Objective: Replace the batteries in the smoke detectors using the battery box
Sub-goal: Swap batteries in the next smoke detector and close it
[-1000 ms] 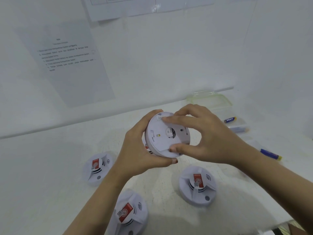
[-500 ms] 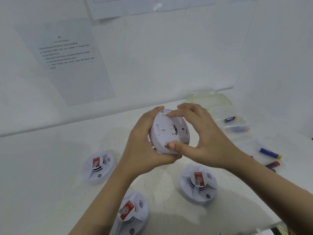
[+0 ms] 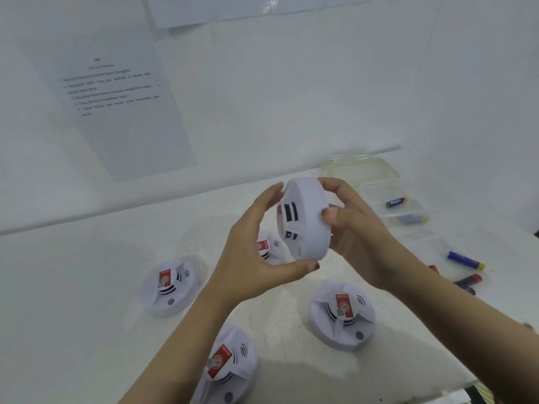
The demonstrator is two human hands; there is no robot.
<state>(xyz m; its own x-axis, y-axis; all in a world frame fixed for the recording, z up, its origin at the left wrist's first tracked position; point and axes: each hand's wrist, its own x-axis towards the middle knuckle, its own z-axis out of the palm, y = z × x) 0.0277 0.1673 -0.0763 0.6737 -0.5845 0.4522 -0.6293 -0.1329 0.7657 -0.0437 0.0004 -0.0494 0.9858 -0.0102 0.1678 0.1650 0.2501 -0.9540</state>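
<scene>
The left hand and the right hand both grip the round white plastic smoke detector up in the air on its edge, I think to flip it, with the clear plastic battery box at two o'clock.

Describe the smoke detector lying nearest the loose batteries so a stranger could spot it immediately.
On the white table, four smoke detectors lie face up below the held detector. Look right, toward the loose batteries. The right-hand detector is closest to them, with the other three lying to its left.
</scene>
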